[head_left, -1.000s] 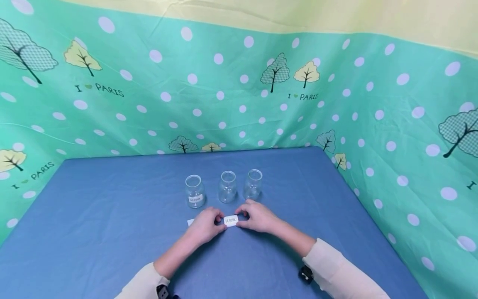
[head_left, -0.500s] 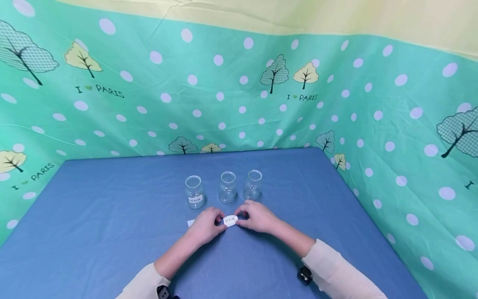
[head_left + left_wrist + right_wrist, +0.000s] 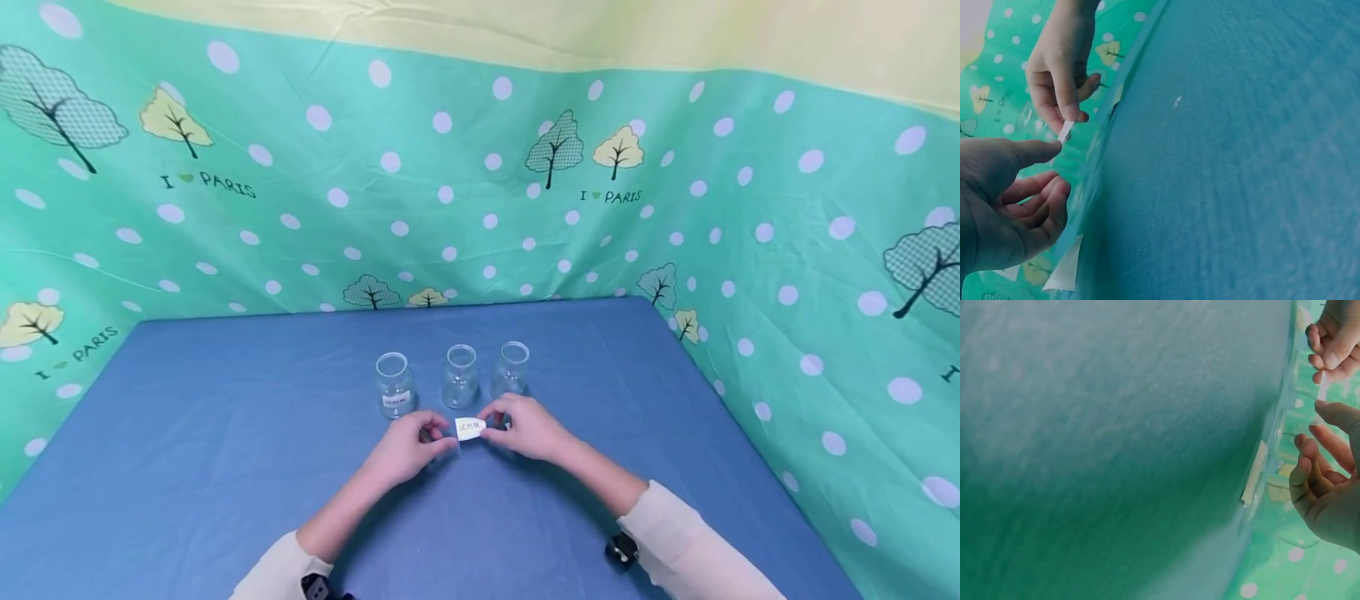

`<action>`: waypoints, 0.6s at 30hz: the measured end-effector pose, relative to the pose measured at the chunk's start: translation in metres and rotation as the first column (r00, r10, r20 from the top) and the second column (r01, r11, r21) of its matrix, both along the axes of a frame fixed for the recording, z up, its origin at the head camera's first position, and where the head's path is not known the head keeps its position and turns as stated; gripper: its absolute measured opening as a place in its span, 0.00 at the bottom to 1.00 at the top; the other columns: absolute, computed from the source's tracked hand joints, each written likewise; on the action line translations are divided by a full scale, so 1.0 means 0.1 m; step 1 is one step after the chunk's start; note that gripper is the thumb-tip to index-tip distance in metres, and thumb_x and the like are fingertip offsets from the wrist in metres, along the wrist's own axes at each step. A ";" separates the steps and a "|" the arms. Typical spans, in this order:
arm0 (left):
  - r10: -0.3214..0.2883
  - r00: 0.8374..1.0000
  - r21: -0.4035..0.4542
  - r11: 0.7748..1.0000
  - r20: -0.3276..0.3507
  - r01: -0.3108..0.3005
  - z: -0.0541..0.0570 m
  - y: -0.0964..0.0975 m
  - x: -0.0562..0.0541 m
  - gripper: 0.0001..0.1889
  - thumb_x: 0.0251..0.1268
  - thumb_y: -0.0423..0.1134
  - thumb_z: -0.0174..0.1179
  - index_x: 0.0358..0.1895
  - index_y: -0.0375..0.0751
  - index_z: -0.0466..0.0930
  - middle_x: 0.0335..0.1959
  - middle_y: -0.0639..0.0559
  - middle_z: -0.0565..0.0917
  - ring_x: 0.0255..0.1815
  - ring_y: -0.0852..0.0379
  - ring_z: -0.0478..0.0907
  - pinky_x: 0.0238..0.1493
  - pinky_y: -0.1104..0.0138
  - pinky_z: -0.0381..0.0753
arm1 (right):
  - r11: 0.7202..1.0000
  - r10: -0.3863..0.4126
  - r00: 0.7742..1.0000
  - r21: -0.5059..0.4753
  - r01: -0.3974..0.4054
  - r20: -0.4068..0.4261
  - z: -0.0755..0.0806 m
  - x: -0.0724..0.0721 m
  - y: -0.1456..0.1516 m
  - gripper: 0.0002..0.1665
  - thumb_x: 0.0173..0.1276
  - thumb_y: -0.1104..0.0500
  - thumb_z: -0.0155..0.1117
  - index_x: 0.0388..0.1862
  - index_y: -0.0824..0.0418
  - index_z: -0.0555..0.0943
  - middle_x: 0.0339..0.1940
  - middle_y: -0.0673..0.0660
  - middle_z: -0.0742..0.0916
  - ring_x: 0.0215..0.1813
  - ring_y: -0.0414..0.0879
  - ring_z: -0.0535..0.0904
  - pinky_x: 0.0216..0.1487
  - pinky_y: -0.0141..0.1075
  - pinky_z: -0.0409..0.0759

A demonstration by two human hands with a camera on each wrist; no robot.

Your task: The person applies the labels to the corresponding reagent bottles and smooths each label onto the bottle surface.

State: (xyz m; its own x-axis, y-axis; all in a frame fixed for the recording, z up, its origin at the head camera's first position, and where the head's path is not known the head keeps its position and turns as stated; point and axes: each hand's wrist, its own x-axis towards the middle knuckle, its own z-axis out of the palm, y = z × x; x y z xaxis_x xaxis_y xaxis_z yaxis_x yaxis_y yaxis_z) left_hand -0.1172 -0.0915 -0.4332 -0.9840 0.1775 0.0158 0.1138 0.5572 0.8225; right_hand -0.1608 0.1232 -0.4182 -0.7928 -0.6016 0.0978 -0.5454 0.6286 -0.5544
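A small white paper label [image 3: 470, 428] with handwritten characters is held between the hands, in front of the jars. The right hand [image 3: 528, 427] pinches its right end, which narrows and bends there. Close to the label's left edge is the left hand [image 3: 401, 450], thumb and index finger spread apart; whether the thumb tip touches the paper is hard to tell. In the left wrist view the label [image 3: 1066, 130] appears edge-on. Behind the hands stand three clear glass jars: a left jar [image 3: 392, 375] bearing a similar label, a middle jar [image 3: 459, 379] and a right jar [image 3: 512, 367].
Another white label [image 3: 1066, 269] lies on the cloth near the left hand, and one more label [image 3: 1254, 474] near the right hand. A blue cloth [image 3: 247, 433] covers the table. Green patterned curtains [image 3: 450, 167] rise behind it and on the right.
The label has risen slightly and shifted right with the right hand. The left thumb and fingers have spread and drawn away from its left side, after both hands held and bent it.
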 end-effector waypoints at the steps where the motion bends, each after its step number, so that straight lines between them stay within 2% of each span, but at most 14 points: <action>1: -0.011 1.000 0.020 1.000 0.018 0.011 0.00 -0.01 0.00 0.12 0.53 0.39 0.67 0.38 0.37 0.81 0.26 0.53 0.80 0.21 0.64 0.74 0.23 0.72 0.74 | 1.000 0.000 1.000 -0.010 0.000 0.006 0.00 0.00 0.00 0.11 0.58 0.55 0.69 0.40 0.54 0.83 0.28 0.50 0.80 0.27 0.36 0.70 0.28 0.26 0.69; 5: -0.052 0.997 0.073 0.996 0.051 0.048 0.01 -0.03 0.00 0.10 0.55 0.39 0.66 0.38 0.37 0.81 0.27 0.52 0.81 0.22 0.62 0.74 0.23 0.72 0.74 | 0.999 0.001 1.000 -0.041 0.000 0.027 0.02 0.01 -0.01 0.11 0.58 0.55 0.69 0.40 0.54 0.83 0.29 0.51 0.81 0.27 0.36 0.70 0.28 0.26 0.71; 18: -0.114 0.992 0.166 0.981 0.062 0.102 -0.05 -0.09 0.00 0.09 0.57 0.40 0.65 0.36 0.37 0.82 0.25 0.48 0.82 0.22 0.60 0.74 0.22 0.72 0.73 | 0.998 -0.010 0.998 -0.057 0.013 0.066 0.00 0.02 -0.02 0.11 0.58 0.54 0.69 0.41 0.54 0.84 0.29 0.52 0.81 0.26 0.37 0.72 0.27 0.25 0.71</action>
State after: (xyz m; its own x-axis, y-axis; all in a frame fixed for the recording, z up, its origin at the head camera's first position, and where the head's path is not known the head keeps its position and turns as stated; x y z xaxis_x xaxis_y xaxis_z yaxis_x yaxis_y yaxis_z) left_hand -0.1168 -0.1008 -0.4383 -0.9588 0.2837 -0.0164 0.1039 0.4035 0.9091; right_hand -0.1589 0.1209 -0.4181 -0.8054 -0.5873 0.0797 -0.4997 0.6006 -0.6242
